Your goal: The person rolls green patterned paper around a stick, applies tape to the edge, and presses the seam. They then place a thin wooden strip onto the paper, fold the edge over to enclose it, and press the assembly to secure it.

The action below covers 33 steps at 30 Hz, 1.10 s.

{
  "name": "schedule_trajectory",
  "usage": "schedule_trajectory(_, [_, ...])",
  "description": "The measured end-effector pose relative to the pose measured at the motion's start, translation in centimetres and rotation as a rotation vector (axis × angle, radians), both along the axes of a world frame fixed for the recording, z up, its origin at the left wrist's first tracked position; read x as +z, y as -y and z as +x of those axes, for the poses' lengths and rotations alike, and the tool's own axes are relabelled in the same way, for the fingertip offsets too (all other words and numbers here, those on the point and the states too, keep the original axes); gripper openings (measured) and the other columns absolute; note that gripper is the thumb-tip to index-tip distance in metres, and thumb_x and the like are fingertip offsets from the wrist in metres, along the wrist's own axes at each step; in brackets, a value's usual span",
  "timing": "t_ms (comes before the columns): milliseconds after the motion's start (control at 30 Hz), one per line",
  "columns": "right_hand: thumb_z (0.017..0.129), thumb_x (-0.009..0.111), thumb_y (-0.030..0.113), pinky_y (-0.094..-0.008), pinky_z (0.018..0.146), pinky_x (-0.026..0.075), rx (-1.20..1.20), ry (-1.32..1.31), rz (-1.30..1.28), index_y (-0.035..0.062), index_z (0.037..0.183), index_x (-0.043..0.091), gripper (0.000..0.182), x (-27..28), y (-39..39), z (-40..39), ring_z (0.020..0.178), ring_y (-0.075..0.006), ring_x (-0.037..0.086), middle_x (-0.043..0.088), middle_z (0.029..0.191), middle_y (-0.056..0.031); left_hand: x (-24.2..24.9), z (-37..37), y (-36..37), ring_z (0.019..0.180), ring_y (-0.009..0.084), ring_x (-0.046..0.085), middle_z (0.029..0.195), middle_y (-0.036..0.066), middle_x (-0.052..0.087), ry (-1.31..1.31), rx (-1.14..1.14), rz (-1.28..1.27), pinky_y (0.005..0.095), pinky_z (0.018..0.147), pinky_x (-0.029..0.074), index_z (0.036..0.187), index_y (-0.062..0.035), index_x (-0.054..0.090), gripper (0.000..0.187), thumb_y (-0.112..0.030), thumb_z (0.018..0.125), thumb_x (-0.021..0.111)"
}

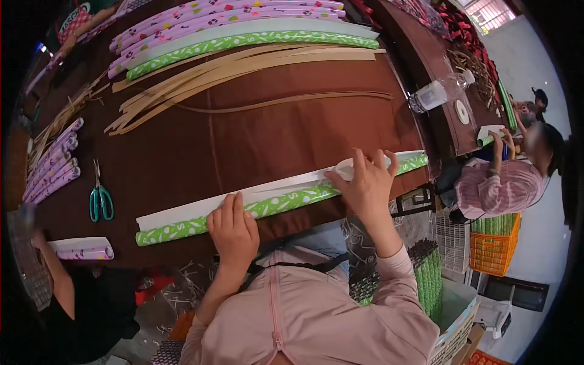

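Observation:
A partly rolled green wrapping paper roll (292, 203) with white prints lies along the table's near edge, its white inner side showing as a strip behind. My left hand (233, 228) is closed over the roll left of its middle, fingers together on the paper edge. Toward the roll's right end, my right hand (369, 185) has its thumb and fingers around a white roll of tape (345, 169), just over the paper. Fingers partly cover the tape, and whether a strip is pulled out cannot be made out.
Brown paper strips (243, 70) and a green roll (255, 42) lie farther back, before purple patterned rolls (225, 15). Teal scissors (100, 201) lie left. On the adjoining right table are a plastic bottle (441, 91) and another tape roll (462, 112). Other people work at both sides.

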State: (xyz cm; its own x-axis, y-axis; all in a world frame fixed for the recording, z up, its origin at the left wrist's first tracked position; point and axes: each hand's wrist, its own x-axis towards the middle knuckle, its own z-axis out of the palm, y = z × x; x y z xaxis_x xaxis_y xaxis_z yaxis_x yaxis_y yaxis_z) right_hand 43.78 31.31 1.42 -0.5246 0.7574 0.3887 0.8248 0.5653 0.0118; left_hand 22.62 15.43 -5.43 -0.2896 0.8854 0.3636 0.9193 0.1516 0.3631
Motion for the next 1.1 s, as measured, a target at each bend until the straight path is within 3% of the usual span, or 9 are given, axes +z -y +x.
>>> schedule_trajectory(800, [0.075,0.077,0.042,-0.0461,0.100,0.030,-0.125,0.094,0.041,0.0047,0.110,0.056,0.056,-2.0,0.5,-1.8,0.098,-0.0252,0.055,0.066,0.081,-0.0054,0.0,0.0,0.0,0.102,0.0320,0.053,0.122,0.014,0.058,0.003,-0.005,-0.032,0.0440,0.094,0.036,0.121,0.0044,0.058,0.037,-0.013,0.089,0.052])
schedule_trajectory(1100, [0.075,0.078,0.039,-0.0466,0.101,0.030,-0.115,0.126,0.040,0.0063,0.108,0.055,0.052,-2.0,0.4,-2.2,0.101,-0.0256,0.054,0.067,0.084,-0.0048,0.6,0.3,-0.2,0.103,0.0317,0.053,0.118,0.016,0.058,-0.100,0.008,-0.073,0.0455,0.094,0.037,0.120,-0.0053,0.064,0.038,-0.021,0.087,0.059])
